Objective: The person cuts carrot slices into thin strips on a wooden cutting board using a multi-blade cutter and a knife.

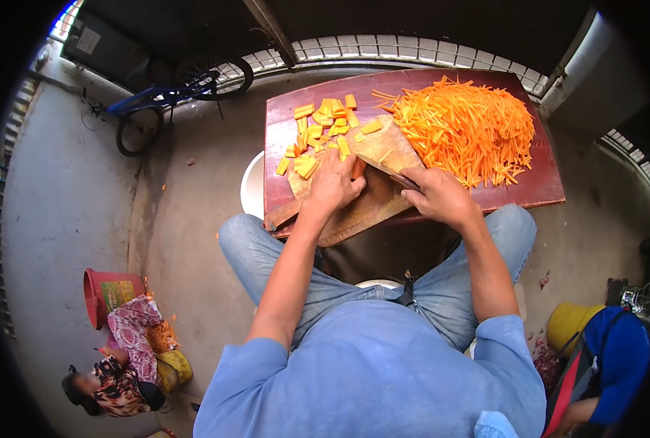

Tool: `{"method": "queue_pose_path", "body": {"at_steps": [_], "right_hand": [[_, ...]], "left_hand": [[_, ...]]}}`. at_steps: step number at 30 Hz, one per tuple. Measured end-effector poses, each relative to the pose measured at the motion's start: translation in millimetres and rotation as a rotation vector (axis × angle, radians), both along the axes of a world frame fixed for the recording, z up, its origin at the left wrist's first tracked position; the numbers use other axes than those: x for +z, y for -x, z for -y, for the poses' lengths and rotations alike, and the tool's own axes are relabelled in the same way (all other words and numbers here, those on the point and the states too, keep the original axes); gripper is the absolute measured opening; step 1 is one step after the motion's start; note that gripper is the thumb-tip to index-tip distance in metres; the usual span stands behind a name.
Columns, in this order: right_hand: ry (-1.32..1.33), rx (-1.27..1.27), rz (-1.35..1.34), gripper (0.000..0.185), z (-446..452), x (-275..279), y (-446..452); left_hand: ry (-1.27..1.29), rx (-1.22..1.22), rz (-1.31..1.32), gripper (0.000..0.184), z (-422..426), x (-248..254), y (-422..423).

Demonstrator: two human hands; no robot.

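Note:
My left hand (331, 182) presses a piece of carrot (358, 168) onto the wooden cutting board (376, 201), its fingers bent over it. My right hand (445, 196) is wrapped round the dark handle of a knife (404, 181). The blade points left across the board, close to my left fingers. Beyond that hand lie several thick carrot pieces (331, 113), partly on the board and partly on the dark red table (281, 109). A large heap of carrot strips (465, 131) covers the table's right side.
At the table's left edge stands a white tub (252, 186), partly hidden. A blue bicycle (150, 95) leans at the far left wall. One person (124, 379) sits lower left near a red bucket (93, 298); another person (617, 350) is lower right near a yellow container (569, 325).

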State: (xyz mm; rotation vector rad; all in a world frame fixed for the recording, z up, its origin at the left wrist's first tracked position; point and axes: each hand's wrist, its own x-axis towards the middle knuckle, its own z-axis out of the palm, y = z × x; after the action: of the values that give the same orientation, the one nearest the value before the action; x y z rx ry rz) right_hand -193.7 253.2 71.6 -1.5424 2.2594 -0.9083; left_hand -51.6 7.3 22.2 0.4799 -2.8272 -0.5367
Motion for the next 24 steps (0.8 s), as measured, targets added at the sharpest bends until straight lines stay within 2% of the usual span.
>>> {"method": "queue_pose_path", "body": {"at_steps": [10, 13, 16, 24], "right_hand": [[-0.024, -0.067, 0.291, 0.032, -8.6, 8.7, 19.9], [-0.007, -0.072, 0.273, 0.032, -11.2, 8.8, 22.1], [0.002, -0.083, 0.243, 0.031, -12.8, 13.6, 18.3], [0.021, -0.055, 0.188, 0.030, -12.2, 6.6, 18.7]], "left_hand": [[-0.120, 0.043, 0.115, 0.069, 11.0, 10.5, 14.6], [-0.018, -0.030, 0.111, 0.066, 18.5, 4.0, 20.1], [0.014, 0.039, 0.197, 0.060, 5.5, 19.9, 25.2], [-0.030, 0.000, 0.078, 0.044, 5.5, 9.3, 23.0]]}}
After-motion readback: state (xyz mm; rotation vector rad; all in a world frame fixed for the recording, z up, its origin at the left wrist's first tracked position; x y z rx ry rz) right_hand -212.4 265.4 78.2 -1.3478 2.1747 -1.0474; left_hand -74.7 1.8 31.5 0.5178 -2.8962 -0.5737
